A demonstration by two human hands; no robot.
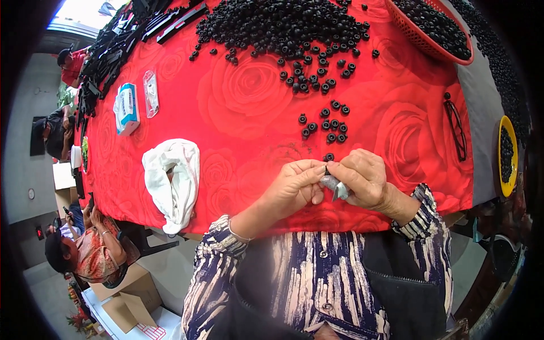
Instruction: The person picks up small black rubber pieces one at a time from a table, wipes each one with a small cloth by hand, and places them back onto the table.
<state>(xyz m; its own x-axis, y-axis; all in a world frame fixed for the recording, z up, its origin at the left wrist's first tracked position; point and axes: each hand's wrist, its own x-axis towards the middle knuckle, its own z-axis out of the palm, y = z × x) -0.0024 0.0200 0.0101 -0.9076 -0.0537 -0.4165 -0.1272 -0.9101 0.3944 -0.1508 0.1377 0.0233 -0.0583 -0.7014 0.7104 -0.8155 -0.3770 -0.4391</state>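
Close together over the front of the red cloth, both my hands are closed with their fingertips meeting. Thumb and forefinger of my left hand (300, 182) pinch a small black part (327, 170), mostly covered by the fingers. Wrapped in my right hand (364, 178) is a small grey tool (335, 186) with a pale, pointed end; its exact kind is unclear. Just beyond the fingertips lies a single black ring-shaped part (330, 157). Farther off, a loose group of the same black rings (333, 123) rests on the cloth.
A large heap of black rings (277, 28) covers the far middle. Red basket (419, 39) and yellow bowl (506, 187) hold more, at right. Black-framed glasses (455, 127), white cloth (173, 181), tissue pack (127, 110) and black strips (113, 62) lie around. Another person (93, 252) sits at left.
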